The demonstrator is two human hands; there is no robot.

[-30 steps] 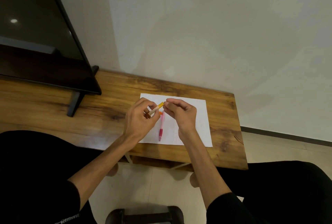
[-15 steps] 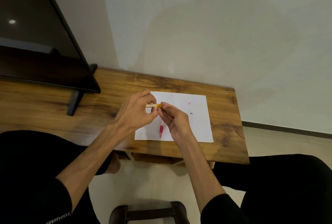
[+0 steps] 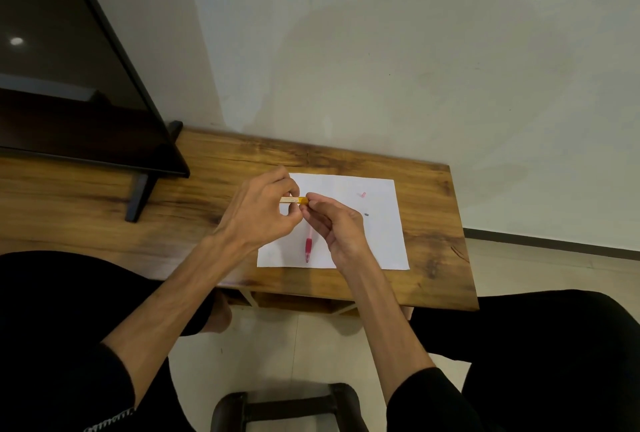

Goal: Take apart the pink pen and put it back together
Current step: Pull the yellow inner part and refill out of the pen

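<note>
My left hand [image 3: 264, 212] pinches a thin yellow-orange pen part [image 3: 296, 200], held level above the white sheet of paper [image 3: 382, 241]. The fingertips of my right hand [image 3: 337, 225] touch its orange right end. Beneath my hands the pink pen barrel [image 3: 308, 247] with a red grip lies on the paper, pointing toward me; its far end is hidden by my fingers. A small pink piece [image 3: 363, 194] and a tiny dark piece [image 3: 366, 214] lie apart on the paper to the right.
The paper lies on a low wooden table [image 3: 214, 168] against a white wall. A black TV screen [image 3: 69, 78] on a stand [image 3: 138, 196] occupies the table's left side. My knees flank the table, and a dark stool [image 3: 287, 407] is below.
The yellow part went from tilted to level as both hands shifted slightly. The head view moved, so the small pink and dark pieces on the paper came into sight.
</note>
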